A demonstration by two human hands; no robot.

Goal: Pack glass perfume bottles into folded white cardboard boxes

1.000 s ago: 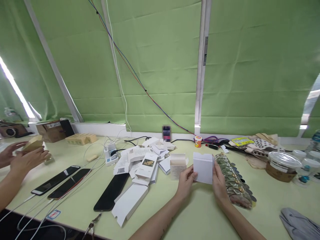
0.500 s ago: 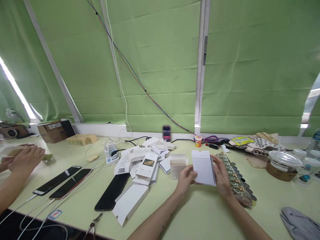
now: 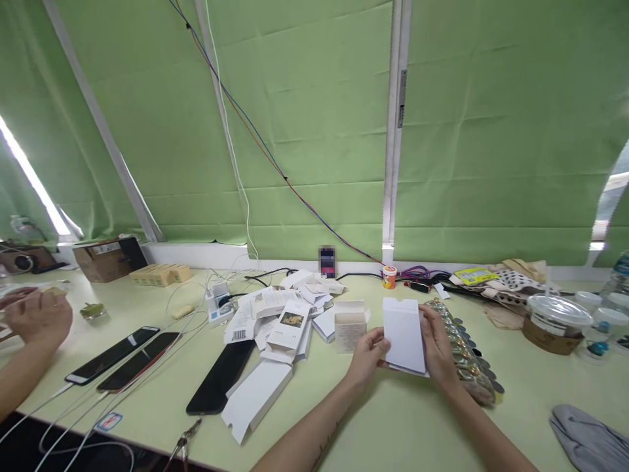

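A flat white cardboard box (image 3: 403, 334) with a notched top edge is held between both hands above the table. My left hand (image 3: 367, 354) pinches its left side, thumb on the front face. Along the right edge, my right hand (image 3: 437, 347) grips it with the fingers. Just left stands an opened small white box (image 3: 350, 326), upright with its flap raised. A pile of flattened white boxes (image 3: 291, 322) lies farther left. Right beside my right hand is a row of clear-wrapped, gold-and-green items (image 3: 464, 354) with dark round discs along its edge.
Phones with charging cables (image 3: 113, 355) and a black phone (image 3: 221, 378) lie at left. Another person's hand (image 3: 42, 318) works at the far left. A lidded bowl (image 3: 557, 324), small cups and grey cloth (image 3: 590, 436) are at right. An orange-and-white jar (image 3: 389, 278) stands at the back.
Both my hands have shifted the white box slightly right and down, keeping hold of it. The other person's hands at far left have moved left, away from a small green item.
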